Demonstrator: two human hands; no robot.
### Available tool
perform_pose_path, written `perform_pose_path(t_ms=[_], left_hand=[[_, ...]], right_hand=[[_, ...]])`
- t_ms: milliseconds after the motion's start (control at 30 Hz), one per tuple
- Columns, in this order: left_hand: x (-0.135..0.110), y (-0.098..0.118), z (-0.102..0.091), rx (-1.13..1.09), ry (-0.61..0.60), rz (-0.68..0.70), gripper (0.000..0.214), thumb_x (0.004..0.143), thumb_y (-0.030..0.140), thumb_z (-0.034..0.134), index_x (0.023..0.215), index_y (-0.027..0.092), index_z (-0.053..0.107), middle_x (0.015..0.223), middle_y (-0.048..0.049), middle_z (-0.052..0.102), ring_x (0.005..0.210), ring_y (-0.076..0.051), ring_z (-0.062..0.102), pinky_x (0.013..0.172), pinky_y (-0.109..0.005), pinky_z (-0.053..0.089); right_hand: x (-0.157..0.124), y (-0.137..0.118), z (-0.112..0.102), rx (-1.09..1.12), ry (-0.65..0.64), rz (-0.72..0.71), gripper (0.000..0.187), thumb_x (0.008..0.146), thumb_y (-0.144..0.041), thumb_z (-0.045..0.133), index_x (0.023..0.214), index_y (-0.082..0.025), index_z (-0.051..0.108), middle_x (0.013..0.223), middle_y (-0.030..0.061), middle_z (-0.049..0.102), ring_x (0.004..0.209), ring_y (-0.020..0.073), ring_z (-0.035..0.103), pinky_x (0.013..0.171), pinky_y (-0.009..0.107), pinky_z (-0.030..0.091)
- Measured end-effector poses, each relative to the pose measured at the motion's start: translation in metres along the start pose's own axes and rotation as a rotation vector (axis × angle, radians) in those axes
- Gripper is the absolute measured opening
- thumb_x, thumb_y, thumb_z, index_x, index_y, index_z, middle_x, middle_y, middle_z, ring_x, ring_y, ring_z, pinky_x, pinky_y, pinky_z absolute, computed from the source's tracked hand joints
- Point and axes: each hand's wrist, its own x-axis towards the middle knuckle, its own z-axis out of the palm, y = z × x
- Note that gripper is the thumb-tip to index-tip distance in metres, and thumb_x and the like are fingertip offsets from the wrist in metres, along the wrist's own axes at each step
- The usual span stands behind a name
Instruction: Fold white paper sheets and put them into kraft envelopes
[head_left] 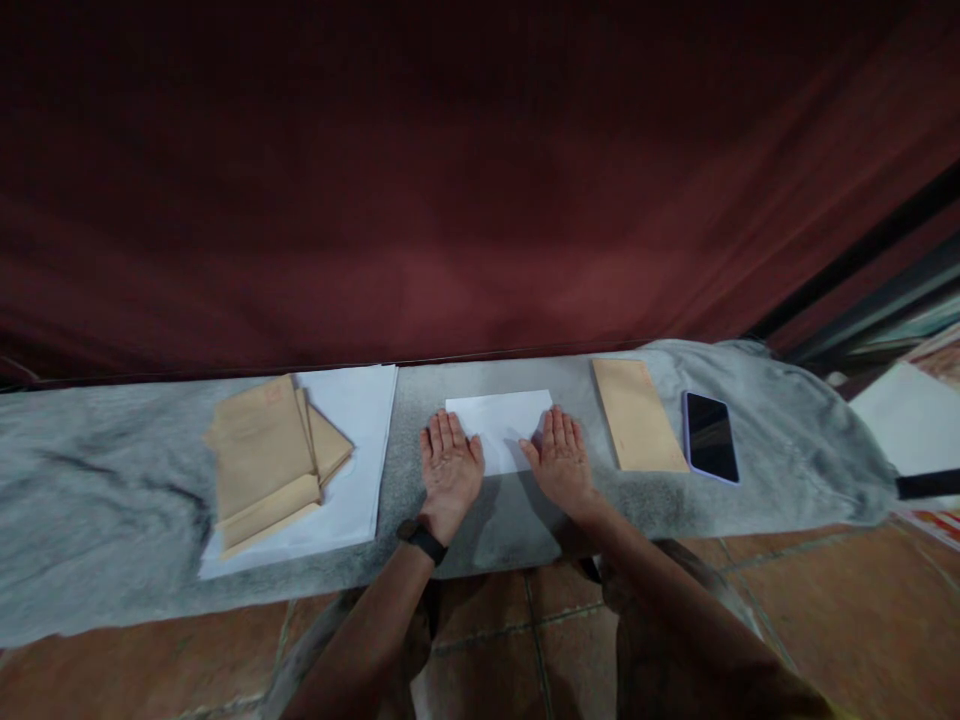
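A white sheet of paper (504, 430), perhaps folded, lies flat in front of me on the grey cloth. My left hand (452, 465) rests at its left edge, palm up, fingers stretched away from me; a dark watch is on that wrist. At the right edge lies my right hand (561, 462), also palm up with fingers extended and the thumb over the paper. Neither hand grips anything. Right of the right hand is a single brown envelope (640, 418).
Several brown envelopes (262, 440) lie on a stack of white paper (360, 480) at the left. A phone (711, 437) in a purple case lies at the right. Grey cloth (112, 480) covers the narrow surface; a dark red curtain (450, 200) hangs behind it.
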Motion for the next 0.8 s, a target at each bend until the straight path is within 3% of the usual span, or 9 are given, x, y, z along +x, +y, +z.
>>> perform_pose_path(t_ms=[200,367,500,800], left_hand=[[0.004,-0.001,-0.004,-0.042,0.039,0.007,0.063,0.100,0.028,0.035,0.155,-0.004,0.034,0.162,-0.0272,0.034,0.156,-0.035,0.026,0.126,-0.058,0.025],[0.004,0.013,-0.008,-0.092,-0.054,0.231,0.061,0.103,0.027,0.030,0.159,0.002,0.030,0.166,-0.0201,0.031,0.158,-0.028,0.020,0.128,-0.051,0.025],[0.006,0.022,-0.005,-0.095,-0.147,0.338,0.058,0.103,0.025,0.027,0.157,0.005,0.035,0.165,-0.0169,0.036,0.158,-0.025,0.022,0.129,-0.048,0.025],[0.017,0.028,0.003,-0.016,-0.197,0.330,0.060,0.100,0.020,0.029,0.159,0.007,0.035,0.167,-0.0149,0.033,0.158,-0.026,0.022,0.130,-0.049,0.021]], right_hand=[[0.006,0.004,-0.002,0.026,0.028,0.016,0.074,0.108,-0.050,0.034,0.153,0.009,0.037,0.158,0.0343,0.036,0.150,0.0412,0.036,0.119,0.062,0.033],[0.019,-0.001,-0.006,0.121,-0.077,-0.095,0.064,0.110,-0.043,0.030,0.159,-0.001,0.033,0.162,0.0249,0.036,0.153,0.0341,0.033,0.122,0.059,0.031],[0.032,-0.013,-0.008,0.204,-0.190,-0.149,0.059,0.110,-0.039,0.023,0.156,-0.006,0.041,0.162,0.0174,0.040,0.154,0.0266,0.033,0.126,0.051,0.028],[0.043,-0.027,-0.002,0.240,-0.282,-0.154,0.058,0.110,-0.040,0.022,0.156,-0.012,0.044,0.163,0.0095,0.040,0.154,0.0231,0.032,0.129,0.047,0.019]])
